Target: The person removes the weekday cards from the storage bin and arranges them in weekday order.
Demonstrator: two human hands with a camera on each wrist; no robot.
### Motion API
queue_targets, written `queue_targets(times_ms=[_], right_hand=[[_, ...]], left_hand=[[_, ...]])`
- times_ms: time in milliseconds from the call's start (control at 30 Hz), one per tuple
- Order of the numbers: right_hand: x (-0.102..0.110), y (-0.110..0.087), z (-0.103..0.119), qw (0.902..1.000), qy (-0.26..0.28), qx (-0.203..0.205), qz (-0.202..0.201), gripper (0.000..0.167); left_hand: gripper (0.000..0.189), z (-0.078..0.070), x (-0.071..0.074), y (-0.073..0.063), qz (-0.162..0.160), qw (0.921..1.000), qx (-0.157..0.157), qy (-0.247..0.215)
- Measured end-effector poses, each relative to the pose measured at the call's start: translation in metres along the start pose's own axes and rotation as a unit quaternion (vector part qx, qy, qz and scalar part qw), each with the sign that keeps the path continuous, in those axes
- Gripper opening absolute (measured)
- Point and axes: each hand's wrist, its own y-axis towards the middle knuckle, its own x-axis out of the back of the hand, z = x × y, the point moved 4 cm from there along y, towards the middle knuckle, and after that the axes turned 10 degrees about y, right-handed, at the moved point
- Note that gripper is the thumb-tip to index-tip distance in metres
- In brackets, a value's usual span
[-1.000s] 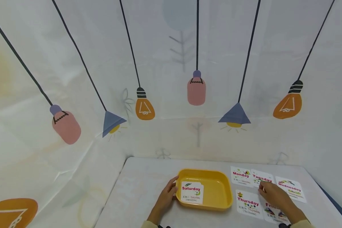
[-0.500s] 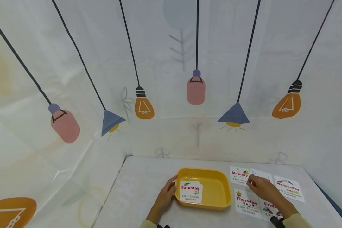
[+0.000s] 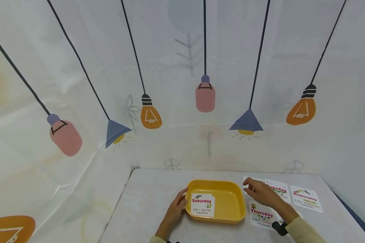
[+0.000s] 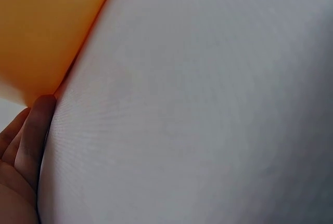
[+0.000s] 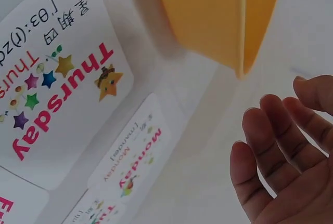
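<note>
In the head view, a yellow tray (image 3: 229,202) stands on the table with a white Saturday card (image 3: 202,205) lying in its left part. My left hand (image 3: 173,211) touches the tray's left side, its fingers fairly straight along the outer wall. My right hand (image 3: 263,194) hovers over the cards right of the tray, holding nothing; the right wrist view shows its fingers loosely bent and apart. Beneath it, the Monday card (image 5: 138,156) is mostly hidden in the head view. The Thursday card (image 3: 261,216) lies nearer, beside the tray.
Tuesday (image 3: 276,189) and Wednesday (image 3: 306,198) cards lie farther right on the white table (image 3: 158,182). The Friday card (image 5: 8,211) is largely covered by my right forearm. A wall sheet (image 3: 170,145) printed with lamps rises behind the table.
My right hand has moved left from the Tuesday card to over the Monday card, near the tray. My left hand has stayed at the tray's side. The head view has shifted slightly.
</note>
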Motion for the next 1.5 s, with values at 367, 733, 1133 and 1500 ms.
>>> queue_targets(times_ms=[367,733,1133,1500], right_hand=[[-0.016,0.027,0.028,0.9991,0.029,-0.004,0.032,0.024],[-0.038,0.055,0.056,0.9973,0.033,0.025,0.061,0.02],[-0.075,0.08,0.079,0.9875,0.033,0.122,0.094,0.016],[-0.096,0.094,0.082,0.9819,0.004,0.15,0.115,0.012]], left_hand=[[0.044,-0.002,0.002,0.0,-0.005,0.9997,0.003,0.025],[0.043,0.002,0.001,-0.001,-0.002,0.9998,0.008,0.02],[0.043,0.001,0.001,0.001,-0.003,0.9997,0.016,0.019],[0.044,0.0,-0.001,0.002,-0.001,0.9997,0.025,0.006]])
